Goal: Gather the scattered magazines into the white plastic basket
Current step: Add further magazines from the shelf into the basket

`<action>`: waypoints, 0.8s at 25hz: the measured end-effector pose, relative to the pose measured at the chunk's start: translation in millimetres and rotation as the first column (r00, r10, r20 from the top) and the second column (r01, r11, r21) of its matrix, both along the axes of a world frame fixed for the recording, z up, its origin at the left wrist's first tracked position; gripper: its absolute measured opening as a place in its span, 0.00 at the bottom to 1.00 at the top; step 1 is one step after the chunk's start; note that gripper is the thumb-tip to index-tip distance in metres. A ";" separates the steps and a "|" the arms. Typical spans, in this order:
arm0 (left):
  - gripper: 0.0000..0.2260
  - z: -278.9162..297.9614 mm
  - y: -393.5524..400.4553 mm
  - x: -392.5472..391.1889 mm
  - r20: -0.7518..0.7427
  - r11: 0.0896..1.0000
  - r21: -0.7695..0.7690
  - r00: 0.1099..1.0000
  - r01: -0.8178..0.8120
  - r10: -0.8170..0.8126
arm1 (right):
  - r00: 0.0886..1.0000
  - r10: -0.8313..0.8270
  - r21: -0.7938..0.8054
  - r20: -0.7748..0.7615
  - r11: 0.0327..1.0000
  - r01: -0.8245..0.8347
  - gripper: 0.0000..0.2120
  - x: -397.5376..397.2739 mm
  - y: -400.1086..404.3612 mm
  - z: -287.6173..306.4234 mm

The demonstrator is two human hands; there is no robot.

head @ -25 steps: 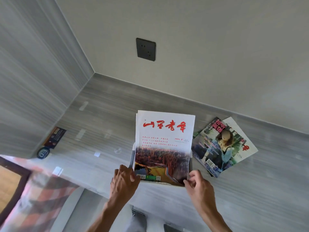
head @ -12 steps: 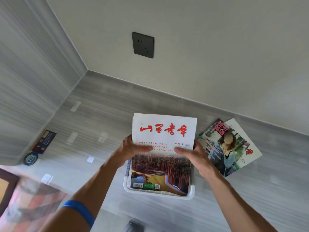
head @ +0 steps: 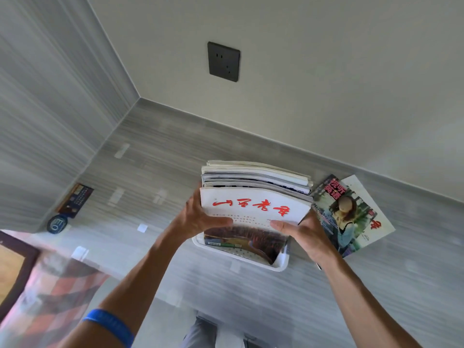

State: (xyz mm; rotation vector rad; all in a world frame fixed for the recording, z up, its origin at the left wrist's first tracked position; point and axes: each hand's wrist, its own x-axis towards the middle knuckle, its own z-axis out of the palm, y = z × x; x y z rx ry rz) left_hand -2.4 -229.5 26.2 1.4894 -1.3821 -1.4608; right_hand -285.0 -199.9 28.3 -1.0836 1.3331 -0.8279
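Hands grip one stack of magazines [head: 253, 197] from both sides: left hand [head: 198, 218] and right hand [head: 305, 233], fingers curled round its edges, standing it in the white basket [head: 278, 264] on the counter [head: 155, 172]. Two loose magazines [head: 351, 217] lie just right, probably next.

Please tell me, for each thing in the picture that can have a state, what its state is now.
left hand: grips the stack's left edge.
right hand: grips the stack's right edge.
stack of magazines: tilted, lower end in the basket.
white plastic basket: on the table, partly filled.
two loose magazines: flat on the table, overlapping, outside the basket.
wall socket: nothing plugged in.
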 end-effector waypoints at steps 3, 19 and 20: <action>0.36 -10.7 -13.9 -4.5 -0.055 1.000 -0.008 0.998 0.004 -0.004 | 1.000 -0.003 0.042 -0.004 0.999 0.003 0.36 -3.4 -7.6 -8.9; 0.30 -43.6 19.8 2.9 0.148 0.925 0.313 0.973 -0.217 0.178 | 0.938 -0.093 0.373 -0.335 0.901 0.223 0.25 -4.4 34.4 -52.0; 0.28 -49.0 29.3 1.9 0.170 0.912 0.328 0.965 -0.247 0.200 | 0.951 -0.102 0.426 -0.293 0.876 0.225 0.22 -0.6 43.9 -56.8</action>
